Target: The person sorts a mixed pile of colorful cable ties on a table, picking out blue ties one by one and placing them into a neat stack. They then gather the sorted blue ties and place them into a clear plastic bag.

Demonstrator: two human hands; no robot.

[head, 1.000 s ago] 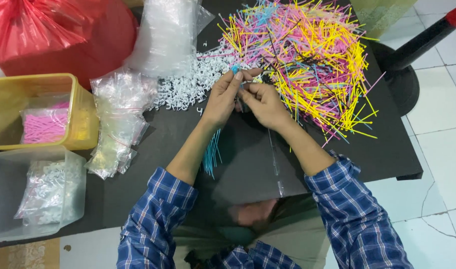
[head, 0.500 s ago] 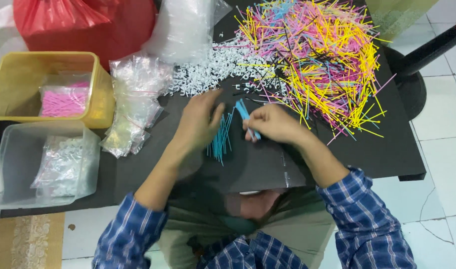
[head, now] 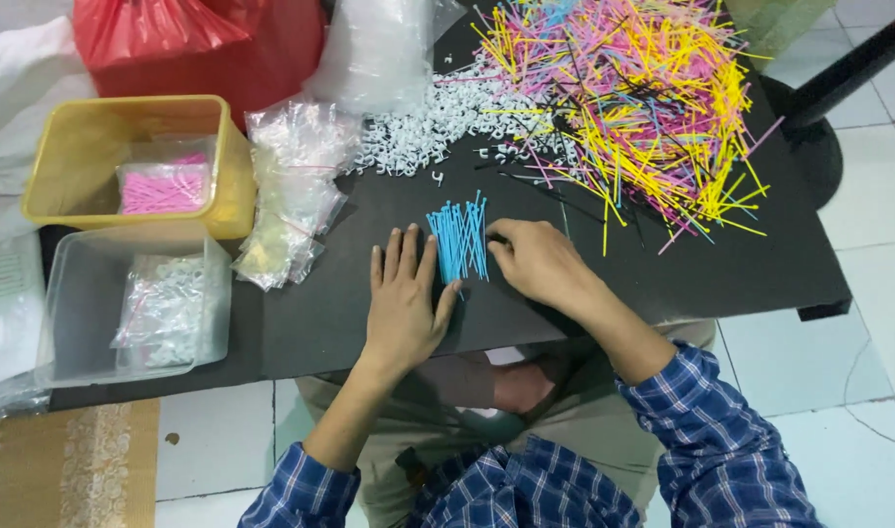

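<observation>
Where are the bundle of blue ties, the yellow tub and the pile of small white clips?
bundle of blue ties [head: 459, 240], head view, middle of the bundle between the two hands.
yellow tub [head: 234, 186], head view, its right wall.
pile of small white clips [head: 418, 137], head view, centre of the heap.

Bare tabletop [head: 663, 284] beside tie heap [head: 643, 98]

Single head-worn view, steeply downward, fairly near the black table [head: 584, 293].

Blue cable ties [head: 459, 240], black table [head: 350, 313], yellow tub [head: 223, 166], blue-checked sleeves [head: 721, 440].
</observation>
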